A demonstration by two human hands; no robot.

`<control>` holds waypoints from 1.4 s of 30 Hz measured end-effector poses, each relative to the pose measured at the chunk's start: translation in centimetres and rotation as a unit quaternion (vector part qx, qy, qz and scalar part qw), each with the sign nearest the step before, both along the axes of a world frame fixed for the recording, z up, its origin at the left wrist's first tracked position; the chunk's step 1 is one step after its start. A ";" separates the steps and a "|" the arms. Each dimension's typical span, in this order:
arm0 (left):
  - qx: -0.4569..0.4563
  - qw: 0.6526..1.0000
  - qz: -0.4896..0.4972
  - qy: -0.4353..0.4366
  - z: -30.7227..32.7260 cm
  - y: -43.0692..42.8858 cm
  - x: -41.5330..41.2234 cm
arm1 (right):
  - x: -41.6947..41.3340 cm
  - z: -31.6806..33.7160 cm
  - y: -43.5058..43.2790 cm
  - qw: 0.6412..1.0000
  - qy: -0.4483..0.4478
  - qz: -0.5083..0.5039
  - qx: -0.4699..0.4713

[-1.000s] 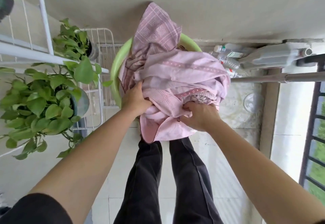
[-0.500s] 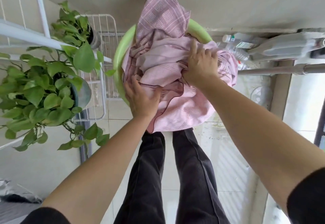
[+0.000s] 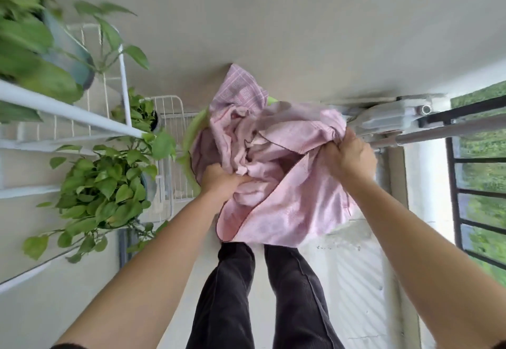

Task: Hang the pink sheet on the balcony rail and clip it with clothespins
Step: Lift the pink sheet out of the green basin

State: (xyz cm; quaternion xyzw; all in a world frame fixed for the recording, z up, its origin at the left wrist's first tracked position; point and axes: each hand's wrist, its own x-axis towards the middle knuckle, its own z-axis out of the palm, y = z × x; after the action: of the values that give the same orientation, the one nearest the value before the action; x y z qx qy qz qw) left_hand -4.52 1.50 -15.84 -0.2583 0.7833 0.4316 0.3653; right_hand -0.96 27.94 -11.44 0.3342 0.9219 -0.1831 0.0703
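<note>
Pink sheet [image 3: 279, 184] bunching in crumpled, soft-folded heap over round green basin [image 3: 193, 135] (only rim arc showing). Left hand [image 3: 219, 181] fisting into lower folds. Right hand [image 3: 346, 154] clenching gathered right edge. Checked weave at top flap, smoother sheen on lower drape. Grey metal rail [image 3: 449, 131] lying beside right hand.

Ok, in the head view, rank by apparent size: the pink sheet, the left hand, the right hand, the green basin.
1. pink sheet, by far the largest.
2. right hand and left hand: look alike, not ranked.
green basin: only a sliver shows, mostly hidden under the sheet, so its size is unsure.
</note>
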 end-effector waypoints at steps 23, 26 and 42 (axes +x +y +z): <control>0.109 0.832 -0.508 0.194 26.1 3.0 1.0 | 5.5 41.0 -1.6 0.666 0.443 -0.243 -0.548; 0.091 0.868 -0.441 0.210 28.8 4.1 1.7 | 6.2 44.4 -1.1 0.648 0.475 -0.210 -0.557; 0.016 0.711 -0.107 0.694 52.4 6.1 2.5 | 18.0 40.2 2.5 0.719 0.277 -0.300 -0.562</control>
State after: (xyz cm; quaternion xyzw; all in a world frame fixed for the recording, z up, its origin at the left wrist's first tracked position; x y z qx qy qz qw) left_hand -2.01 7.56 36.54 0.2056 0.8318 0.4597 -0.2337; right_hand 17.01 30.49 28.73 0.4266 0.4795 -0.7635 -0.0716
